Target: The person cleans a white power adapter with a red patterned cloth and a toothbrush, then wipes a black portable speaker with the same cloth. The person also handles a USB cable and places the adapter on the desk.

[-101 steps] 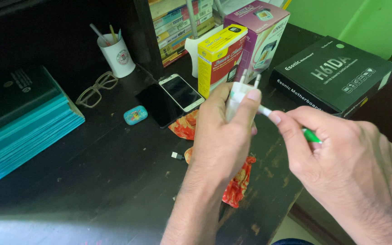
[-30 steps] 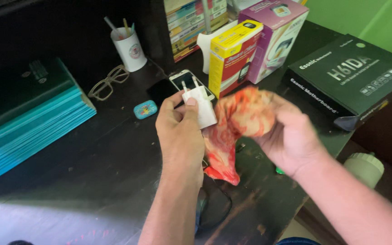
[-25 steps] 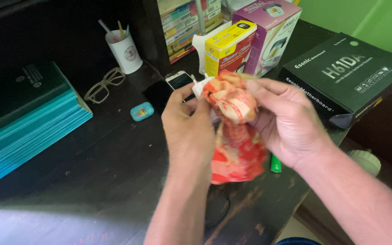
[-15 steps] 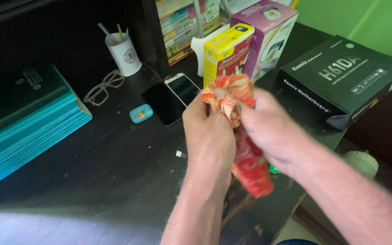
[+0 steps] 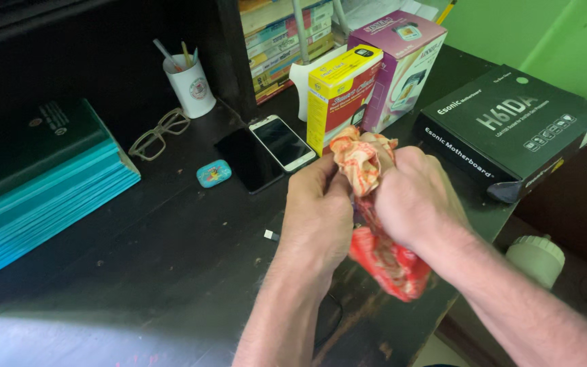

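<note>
My left hand and my right hand are pressed together above the dark desk, both gripping a red and orange patterned cloth. The cloth bunches up between my thumbs and hangs down below my right hand. The white plug adapter my left hand held earlier is hidden, wrapped in the cloth or behind my fingers.
Two phones lie behind my hands, with a small teal case, glasses and a white pen cup. Yellow, purple and black boxes stand at the right. Teal books sit left. A tiny connector lies near my left wrist.
My right hand put down the green-tipped cable and picked up the cloth. Both hands then closed the cloth over the white adapter, which is now out of sight.
</note>
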